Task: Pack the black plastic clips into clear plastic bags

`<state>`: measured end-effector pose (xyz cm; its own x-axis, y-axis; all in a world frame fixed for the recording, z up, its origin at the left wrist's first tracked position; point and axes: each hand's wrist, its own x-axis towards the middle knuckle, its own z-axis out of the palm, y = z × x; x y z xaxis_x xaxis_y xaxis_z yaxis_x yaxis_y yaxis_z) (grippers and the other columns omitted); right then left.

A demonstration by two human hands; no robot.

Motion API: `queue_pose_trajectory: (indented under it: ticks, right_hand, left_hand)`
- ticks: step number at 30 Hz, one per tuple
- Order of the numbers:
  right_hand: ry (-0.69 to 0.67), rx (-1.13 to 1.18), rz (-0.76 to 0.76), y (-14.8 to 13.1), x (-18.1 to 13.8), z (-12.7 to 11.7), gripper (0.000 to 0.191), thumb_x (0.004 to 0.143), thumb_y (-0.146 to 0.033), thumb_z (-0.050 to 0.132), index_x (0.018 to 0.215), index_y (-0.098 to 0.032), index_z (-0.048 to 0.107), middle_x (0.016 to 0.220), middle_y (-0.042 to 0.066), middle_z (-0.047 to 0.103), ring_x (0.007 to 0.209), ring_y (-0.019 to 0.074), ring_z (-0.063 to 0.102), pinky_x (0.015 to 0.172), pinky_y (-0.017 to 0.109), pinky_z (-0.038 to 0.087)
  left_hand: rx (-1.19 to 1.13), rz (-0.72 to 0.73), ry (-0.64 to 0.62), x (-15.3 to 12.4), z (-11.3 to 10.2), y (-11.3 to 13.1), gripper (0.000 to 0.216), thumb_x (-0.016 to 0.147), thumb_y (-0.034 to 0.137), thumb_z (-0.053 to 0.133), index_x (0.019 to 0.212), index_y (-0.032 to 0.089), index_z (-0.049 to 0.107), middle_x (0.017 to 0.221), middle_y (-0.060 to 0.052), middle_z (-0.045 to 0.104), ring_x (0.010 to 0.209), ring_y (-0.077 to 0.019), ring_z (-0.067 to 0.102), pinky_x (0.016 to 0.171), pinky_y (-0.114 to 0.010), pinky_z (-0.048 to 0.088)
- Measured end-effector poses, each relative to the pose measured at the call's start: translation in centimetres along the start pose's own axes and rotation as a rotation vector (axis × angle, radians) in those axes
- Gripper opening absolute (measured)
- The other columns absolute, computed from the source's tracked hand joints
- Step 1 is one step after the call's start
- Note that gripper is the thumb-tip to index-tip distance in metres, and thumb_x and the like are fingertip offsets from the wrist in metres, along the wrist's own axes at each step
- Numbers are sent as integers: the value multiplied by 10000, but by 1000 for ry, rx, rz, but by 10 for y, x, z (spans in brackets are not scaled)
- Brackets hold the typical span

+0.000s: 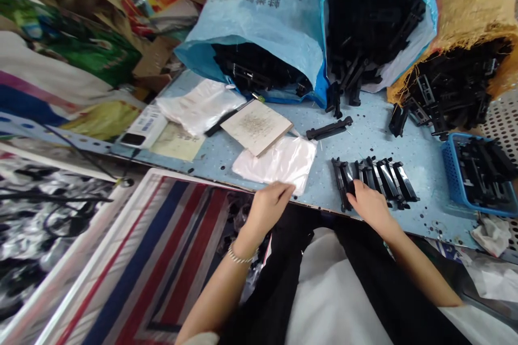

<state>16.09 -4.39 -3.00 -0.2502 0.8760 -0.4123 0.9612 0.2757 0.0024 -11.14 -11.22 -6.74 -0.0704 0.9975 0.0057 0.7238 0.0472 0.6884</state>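
Note:
My left hand pinches the near corner of a clear plastic bag at the table's front edge. A square light board with dark specks lies over the far part of the bags. To the right, a row of long black plastic parts lies side by side. My right hand is at the left part of this row, its fingers closed around one black part and hiding some of it. Another black part lies alone behind the row.
Two blue woven sacks and a yellow sack at the back spill black parts. A blue basket of parts stands at the right. More plastic bags and a white box lie left. A striped woven bag sits below the table edge.

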Motion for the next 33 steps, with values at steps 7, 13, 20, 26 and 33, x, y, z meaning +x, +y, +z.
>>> queue_pose_trajectory:
  ticks: [7,13,20,26,33]
  right_hand:
    - [-8,857,-129,21,19,6,375,866,-410,581,1183,-209,587,768,-17,618,654,170,578,632,296,442]
    - [-48,1853,-130,-22,49,0,247,696,-402,749,868,-243,672,773,-27,651,739,157,603,710,287,493]
    - [-132,2142,-142,-59,69,-6,184,658,-335,801,751,-244,670,770,-17,690,727,175,635,713,336,530]
    - [-141,2167,-120,-55,67,1,159,671,-319,799,742,-250,675,769,-8,699,727,182,644,732,357,551]
    - [-241,2359,-175,-67,75,-7,73,756,-276,722,749,-263,650,751,-36,709,704,168,639,968,485,530]
  left_hand:
    - [74,-16,90,78,17,6,147,839,170,608,697,168,648,851,-102,641,888,-251,618,810,-367,500]
    - [-357,-225,-7,80,-7,-25,176,818,317,621,695,192,605,641,20,586,622,-148,552,613,-272,425]
    - [-99,-109,115,63,13,-5,170,835,243,634,987,182,590,927,-82,675,881,-224,649,757,-322,492]
    - [-151,-128,0,74,5,-8,116,834,246,625,728,201,611,754,-35,666,740,-195,626,685,-294,454]
    - [-348,-161,-33,87,-4,-20,213,788,347,627,635,199,633,673,0,643,658,-157,584,635,-273,429]
